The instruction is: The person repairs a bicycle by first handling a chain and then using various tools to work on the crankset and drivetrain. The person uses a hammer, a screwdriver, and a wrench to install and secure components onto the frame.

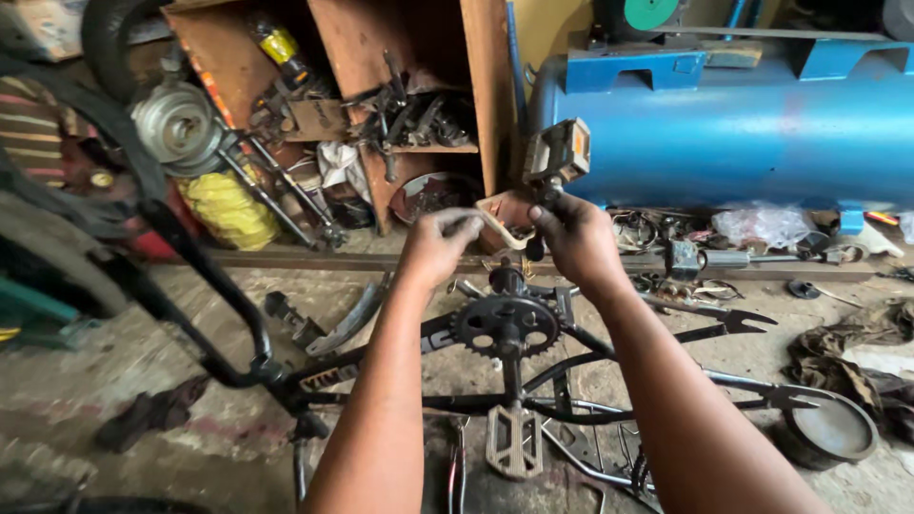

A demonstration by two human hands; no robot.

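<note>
Both arms reach forward; left hand [440,243] and right hand [574,238] curl fingers shut.

crank arm [541,205]: dark, standing upright, pedal [557,152] on top
chainring [505,326]: black, toothed, lying flat on frame [609,366]

A bike frame [571,381] is laid on the floor [114,381], w/ the chainring [505,326] at its middle & a pedal [514,440] below it. A second pedal [557,152] is raised above the chainring; the crank under it is gripped by the right hand [576,238], the left hand [440,243] just left of it. Behind: a shelf unit [381,95] at left, a tank [743,124] at right. A rag [152,414] lies at the floor's left, a round lid [833,430] at right.
</note>
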